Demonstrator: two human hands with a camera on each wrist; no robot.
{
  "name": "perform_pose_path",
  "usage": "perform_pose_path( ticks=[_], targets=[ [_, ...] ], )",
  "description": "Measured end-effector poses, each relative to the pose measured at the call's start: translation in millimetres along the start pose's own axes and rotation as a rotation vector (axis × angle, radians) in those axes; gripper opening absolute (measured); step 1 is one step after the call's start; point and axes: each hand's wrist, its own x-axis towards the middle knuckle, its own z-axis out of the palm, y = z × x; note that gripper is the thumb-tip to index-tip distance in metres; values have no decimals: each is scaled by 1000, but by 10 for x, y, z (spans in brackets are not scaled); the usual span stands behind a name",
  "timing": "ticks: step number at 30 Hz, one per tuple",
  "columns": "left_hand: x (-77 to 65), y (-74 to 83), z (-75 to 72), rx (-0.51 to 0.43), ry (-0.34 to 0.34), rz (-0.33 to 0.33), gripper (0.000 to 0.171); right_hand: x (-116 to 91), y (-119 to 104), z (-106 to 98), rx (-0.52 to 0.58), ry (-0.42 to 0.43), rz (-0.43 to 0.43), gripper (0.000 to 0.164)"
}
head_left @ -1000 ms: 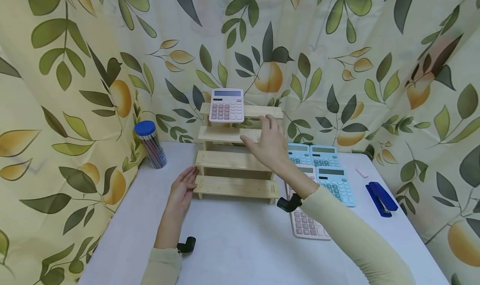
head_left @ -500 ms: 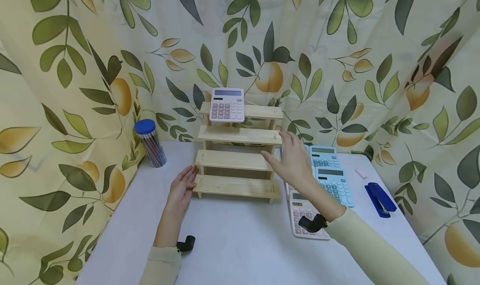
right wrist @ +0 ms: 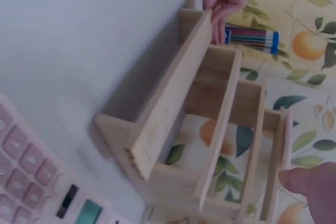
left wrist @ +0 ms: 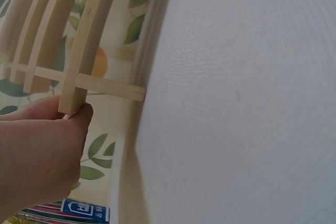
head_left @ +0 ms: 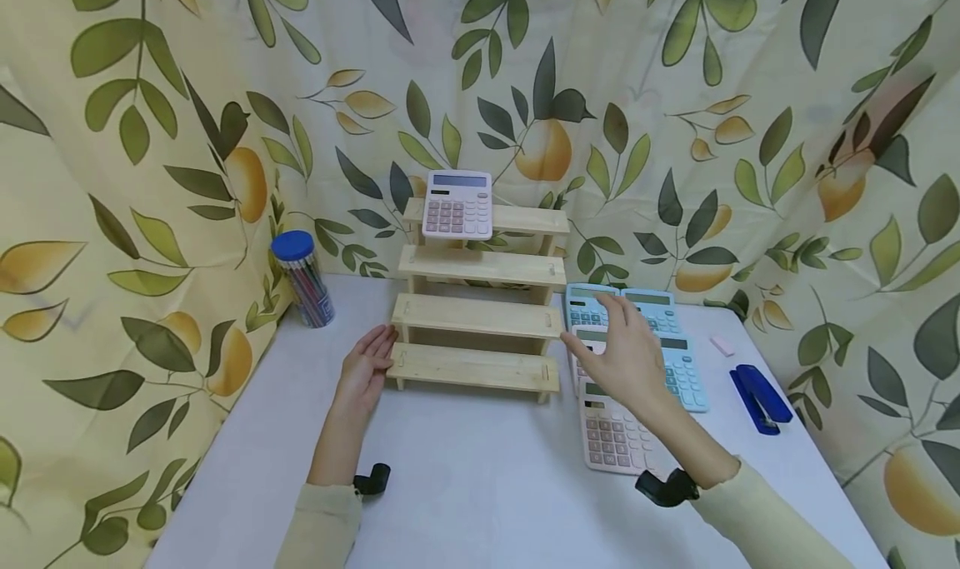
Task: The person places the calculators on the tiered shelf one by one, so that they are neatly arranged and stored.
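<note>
The head view shows the whole rack (head_left: 483,315), a four-step wooden one, standing mid-table with a calculator (head_left: 457,204) upright on its top step, left of centre. The left wrist view adds what the head view leaves unclear: the left hand (head_left: 364,373) has thumb and fingers pinched on the end of the bottom step, which juts past its leg. The right hand (head_left: 622,352) hangs over the blue calculators (head_left: 682,369), thumb and fingers apart, holding nothing; its wrist view shows only a thumb tip clearly, with the pink calculator (head_left: 611,436) close by and curtain (right wrist: 215,132) visible through the gaps between steps. A narrow gap separates the rack's right end from the calculators. Table (head_left: 480,477) stretches forward between the forearms; the pen tub (head_left: 302,279) and stapler (head_left: 759,398) stand near its left and right edges.
</note>
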Motion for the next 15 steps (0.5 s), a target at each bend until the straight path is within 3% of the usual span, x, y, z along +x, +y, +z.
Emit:
perform_pose_path(
  ticks=[15],
  targets=[
    [-13,20,11,-4,-23,-3,83,-520,340,61,-32,-87,66,88]
  ],
)
